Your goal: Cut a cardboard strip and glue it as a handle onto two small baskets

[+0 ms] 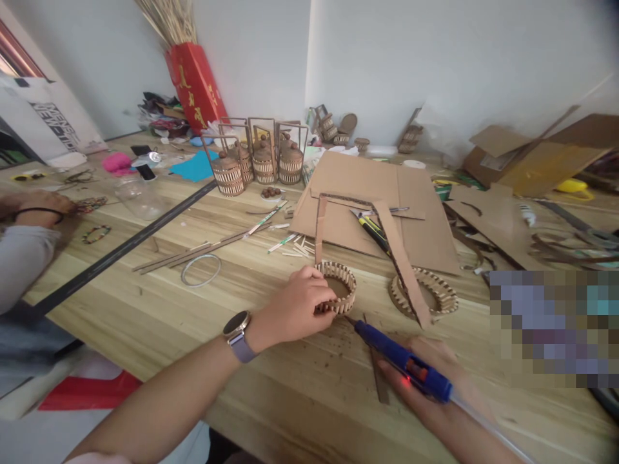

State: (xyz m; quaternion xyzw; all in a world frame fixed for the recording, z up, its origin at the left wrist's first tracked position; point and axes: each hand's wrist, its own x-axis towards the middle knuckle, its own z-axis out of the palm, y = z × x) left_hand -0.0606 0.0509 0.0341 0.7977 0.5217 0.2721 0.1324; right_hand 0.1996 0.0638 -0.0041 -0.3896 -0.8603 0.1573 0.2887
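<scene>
My left hand (304, 299), a watch on its wrist, is closed around the near left side of a small round basket (349, 283) with a slatted wall. A bent cardboard strip (387, 222) rises behind the basket like a handle. Its right leg slants down in front of a second slatted ring (442, 290). In my right hand (435, 377) is a blue hot glue gun (401, 361), with its tip close to the basket's lower edge and a clear glue stick out of its back. Whether the tip touches is unclear. A thin brown strip (381, 380) lies beneath the gun.
Finished lidded baskets (264, 161) with handles stand at the back. Cardboard sheets (353, 174) hold a utility knife (370, 225). Wood strips (193, 254) and a clear ring (202, 269) lie left. Another person's hand (43, 207) rests at the far left, near a beaded bracelet (97, 234).
</scene>
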